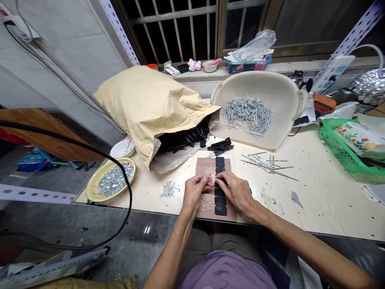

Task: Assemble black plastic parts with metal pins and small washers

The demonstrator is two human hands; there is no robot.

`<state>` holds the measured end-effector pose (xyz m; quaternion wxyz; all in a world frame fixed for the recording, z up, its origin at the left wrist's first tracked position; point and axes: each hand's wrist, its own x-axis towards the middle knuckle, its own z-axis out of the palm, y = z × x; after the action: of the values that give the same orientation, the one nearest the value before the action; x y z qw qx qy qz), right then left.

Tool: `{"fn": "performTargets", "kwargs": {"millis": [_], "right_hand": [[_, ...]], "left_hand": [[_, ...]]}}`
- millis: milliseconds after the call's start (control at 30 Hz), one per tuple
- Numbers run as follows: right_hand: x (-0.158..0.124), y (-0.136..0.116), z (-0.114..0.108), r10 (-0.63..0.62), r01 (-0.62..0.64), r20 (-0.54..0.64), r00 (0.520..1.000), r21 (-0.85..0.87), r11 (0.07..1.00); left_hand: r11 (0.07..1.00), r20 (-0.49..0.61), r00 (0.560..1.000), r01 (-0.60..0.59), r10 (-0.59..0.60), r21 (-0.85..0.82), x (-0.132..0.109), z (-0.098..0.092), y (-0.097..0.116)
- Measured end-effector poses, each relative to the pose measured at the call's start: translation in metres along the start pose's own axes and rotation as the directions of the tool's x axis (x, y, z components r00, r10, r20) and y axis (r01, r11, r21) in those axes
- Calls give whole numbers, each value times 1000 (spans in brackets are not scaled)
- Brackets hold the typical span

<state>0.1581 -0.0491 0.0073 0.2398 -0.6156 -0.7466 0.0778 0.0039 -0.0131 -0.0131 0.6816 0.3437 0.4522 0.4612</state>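
Note:
Both my hands meet over a brown ribbed mat (207,204) at the table's front edge. Between them runs a thin metal pin (212,177). My left hand (194,192) pinches its left end between thumb and fingers. The fingertips of my right hand (237,192) are closed at the pin's other end, above a column of black pads (220,201) on the mat; the exact grip is partly hidden. Small metal washers (168,190) lie loose left of my left hand. Longer metal pins (264,163) are scattered beyond my right hand.
A yellow bowl of washers (90,191) stands left, beside a white bowl (120,149). Behind are an open sack (150,100) of black plastic parts (192,138), more black parts (221,146), and a white basin (284,108) heaped with pins. A green basket (337,150) is at right.

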Motion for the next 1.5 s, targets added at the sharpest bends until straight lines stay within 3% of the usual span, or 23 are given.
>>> {"fn": "performTargets", "kwargs": {"millis": [133,300,433,567,800,933,1033,1133,1200,1267,1333,1400,1500], "right_hand": [[2,-1,-1,27,-26,33,999,-49,998],[9,1,1,120,-156,162,980,230,961],[9,-4,1,101,-131,118,988,279,951],[6,-13,-2,45,-64,109,993,177,982],[3,-14,-3,-57,56,0,998,-188,981],[0,-13,1,-119,102,-56,991,-248,963],[2,-13,2,-88,78,-76,993,-125,989],[9,-9,2,84,-91,35,996,283,955],[15,-4,3,175,-297,260,950,574,763],[19,2,4,177,-463,443,879,703,539],[20,8,4,182,-507,481,858,735,449],[17,12,1,201,-473,433,879,730,493],[11,14,-6,221,-373,305,926,664,648]], "left_hand": [[999,3,1000,-19,19,32,-2,1,-1],[994,-3,997,-78,79,76,-3,4,-3],[997,-31,996,-78,78,17,-1,3,-7],[996,-7,996,-86,85,-16,-1,3,-7],[994,-76,995,-69,62,-84,-2,2,4],[992,-60,993,-103,99,-68,-3,2,4],[992,-65,992,-113,110,-51,-3,0,3],[995,-56,993,-101,100,-26,-3,-2,4],[995,-38,994,-103,102,-15,-4,-3,5],[994,-20,994,-105,105,-6,-4,-3,5],[995,-12,994,-104,104,5,-5,-2,4],[995,-5,995,-100,100,10,-6,0,2],[997,11,997,-79,79,20,-7,4,-2]]}}
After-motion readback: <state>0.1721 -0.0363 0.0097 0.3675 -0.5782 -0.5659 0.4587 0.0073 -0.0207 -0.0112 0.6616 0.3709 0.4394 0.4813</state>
